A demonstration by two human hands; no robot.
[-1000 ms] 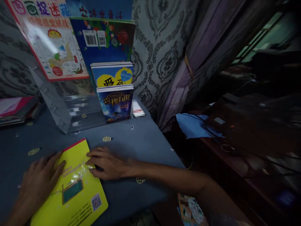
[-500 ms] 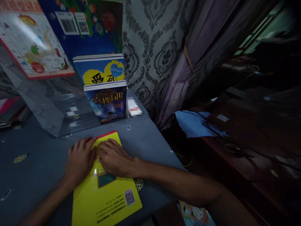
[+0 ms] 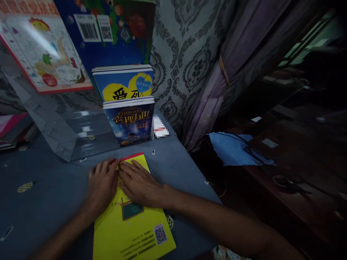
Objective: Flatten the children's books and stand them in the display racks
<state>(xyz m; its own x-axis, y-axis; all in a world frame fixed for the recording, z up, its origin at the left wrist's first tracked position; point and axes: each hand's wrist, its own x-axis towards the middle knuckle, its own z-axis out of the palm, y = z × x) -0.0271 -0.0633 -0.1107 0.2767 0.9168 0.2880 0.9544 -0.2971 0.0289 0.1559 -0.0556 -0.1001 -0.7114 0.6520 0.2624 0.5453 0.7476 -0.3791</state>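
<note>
A yellow book (image 3: pixel 130 236) with a red top edge lies flat on the table near me, its cover showing a small green chalkboard picture and a QR code. My left hand (image 3: pixel 104 186) rests across the book's upper left edge, fingers stretched forward and slightly bent. Flat on the upper part of the cover lies my right hand (image 3: pixel 139 184), its fingers extended toward my left hand. The hands meet near the middle of the book's upper part, and they hide some of the cover there.
A clear plastic stand (image 3: pixel 61 144) sits behind the book. Dark blue books (image 3: pixel 131 126), blue-and-yellow books (image 3: pixel 108 81) and larger picture books stand upright there. More books (image 3: pixel 13 128) lie at the left. A patterned curtain (image 3: pixel 187 47) hangs behind; cables cross a brown surface (image 3: pixel 271 173) at right.
The camera view has shifted, so everything appears a little further right and lower. My hands stay on the book; the right fingers look slightly more spread.
</note>
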